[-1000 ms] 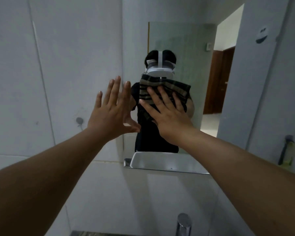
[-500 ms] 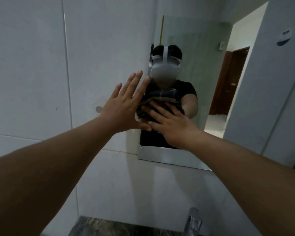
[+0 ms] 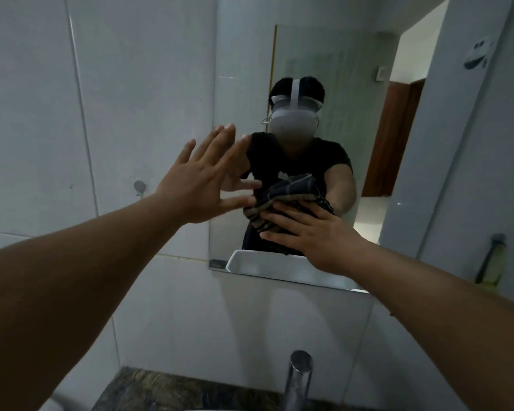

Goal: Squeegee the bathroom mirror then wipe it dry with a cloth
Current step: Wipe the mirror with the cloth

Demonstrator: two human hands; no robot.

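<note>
Pressing a dark striped cloth flat against the mirror, the right hand has its fingers spread over the bunched fabric rather than curled round it, which I judge gives an even push across the lower middle of the glass, just above the bottom edge. That splayed hold suits wiping: the palm pins the cloth, so friction against the glass carries it along. The left hand is open, holding nothing, fingers fanned and set at the mirror's left edge where it meets the tiled wall, probably to brace the body while leaning over the basin. Whether its palm truly touches the surface or hovers just off it cannot be told, since its own reflection crowds the same spot

No squeegee is in view, so the task appears to be in its drying stage; that is a judgement only. Streaks or water on the glass are too faint to make out in the dim light. The cloth's full size is hidden beneath the hand. A tap rises at the bottom, its spout cut off by the frame. At the far right a bottle-like thing hangs or stands, too blurred to identify
</note>
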